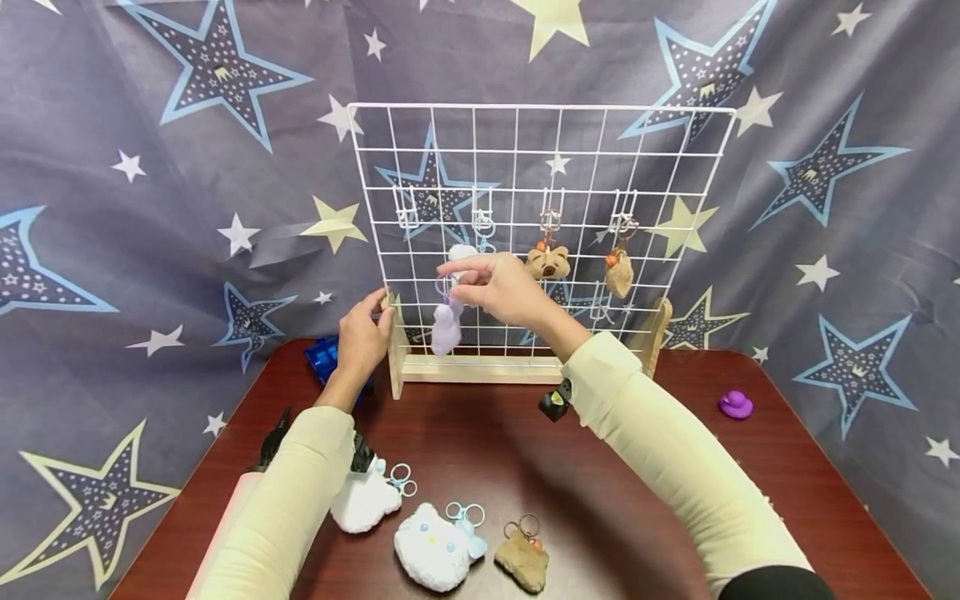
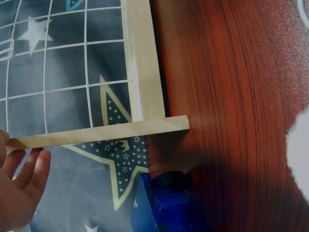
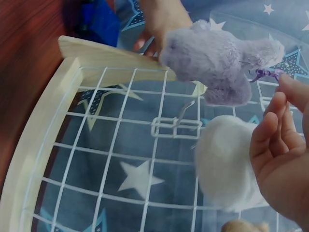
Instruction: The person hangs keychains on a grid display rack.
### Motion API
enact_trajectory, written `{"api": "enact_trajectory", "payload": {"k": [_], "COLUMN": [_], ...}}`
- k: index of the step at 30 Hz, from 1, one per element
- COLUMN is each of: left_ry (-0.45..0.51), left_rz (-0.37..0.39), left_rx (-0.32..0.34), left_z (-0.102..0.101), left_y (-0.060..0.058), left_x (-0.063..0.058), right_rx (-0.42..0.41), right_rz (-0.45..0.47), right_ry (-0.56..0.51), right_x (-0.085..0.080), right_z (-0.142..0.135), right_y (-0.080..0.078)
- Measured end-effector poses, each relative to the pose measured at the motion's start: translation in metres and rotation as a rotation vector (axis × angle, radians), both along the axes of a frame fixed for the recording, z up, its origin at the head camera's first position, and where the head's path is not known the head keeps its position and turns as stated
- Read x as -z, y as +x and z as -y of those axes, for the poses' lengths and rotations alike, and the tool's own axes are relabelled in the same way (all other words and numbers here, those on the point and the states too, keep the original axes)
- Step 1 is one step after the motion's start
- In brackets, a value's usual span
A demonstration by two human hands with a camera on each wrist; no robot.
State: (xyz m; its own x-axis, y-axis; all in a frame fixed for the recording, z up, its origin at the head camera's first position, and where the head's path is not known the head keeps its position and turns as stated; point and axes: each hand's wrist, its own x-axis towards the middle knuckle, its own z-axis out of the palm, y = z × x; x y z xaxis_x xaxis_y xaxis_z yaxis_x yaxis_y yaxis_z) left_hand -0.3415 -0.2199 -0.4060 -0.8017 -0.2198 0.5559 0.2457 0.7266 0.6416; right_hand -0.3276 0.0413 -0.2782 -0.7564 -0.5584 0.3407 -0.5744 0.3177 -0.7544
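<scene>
My right hand (image 1: 502, 287) pinches the purple ring of a fluffy lilac plush keychain (image 1: 446, 327), which dangles in front of the white wire grid rack (image 1: 540, 107). Closer up, the right wrist view has the lilac plush (image 3: 217, 63) tilted, its purple clasp (image 3: 266, 74) at my fingertips. With my left hand (image 1: 365, 337) I hold the upper end of the rack's left wooden foot (image 2: 96, 134), thumb and fingers on either side. A white plush keychain (image 1: 462, 252) hangs behind my right hand, partly hidden by it.
A brown bear-face keychain (image 1: 548, 263) and a tan plush keychain (image 1: 619, 275) hang from hooks. Two white plush keychains (image 1: 432, 550) and a brown one (image 1: 522, 561) lie in front. A purple duck (image 1: 736, 405) stands right; a blue object (image 1: 322, 358) sits behind my left arm.
</scene>
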Motion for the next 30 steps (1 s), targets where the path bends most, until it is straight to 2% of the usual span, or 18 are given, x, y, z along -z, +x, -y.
{"api": "enact_trajectory", "payload": {"k": [9,14,20,26,30], "left_ry": [-0.004,-0.011,-0.011,0.009,0.002], "left_rz": [-0.01,0.007,0.028,0.014,-0.011], "left_rx": [-0.008,-0.01,-0.014,0.004,-0.004], "left_z": [0.002,0.001,0.002,0.001,0.002], "left_y": [-0.001,0.0,0.0,0.0,-0.001], "left_x": [0.001,0.001,0.002,0.002,0.002], "right_rx": [0.066,0.089,0.156,0.232,0.24], "right_rz": [-0.098,-0.084,-0.087,-0.07,-0.051], "right_ry": [-0.032,-0.11,-0.146,-0.159,-0.166], "right_x": [-0.022,-0.03,-0.038,-0.039,-0.038], "right_z": [0.031,0.05,0.068,0.071,0.07], "right_y": [-0.002,-0.004,-0.009,-0.019,-0.022]}}
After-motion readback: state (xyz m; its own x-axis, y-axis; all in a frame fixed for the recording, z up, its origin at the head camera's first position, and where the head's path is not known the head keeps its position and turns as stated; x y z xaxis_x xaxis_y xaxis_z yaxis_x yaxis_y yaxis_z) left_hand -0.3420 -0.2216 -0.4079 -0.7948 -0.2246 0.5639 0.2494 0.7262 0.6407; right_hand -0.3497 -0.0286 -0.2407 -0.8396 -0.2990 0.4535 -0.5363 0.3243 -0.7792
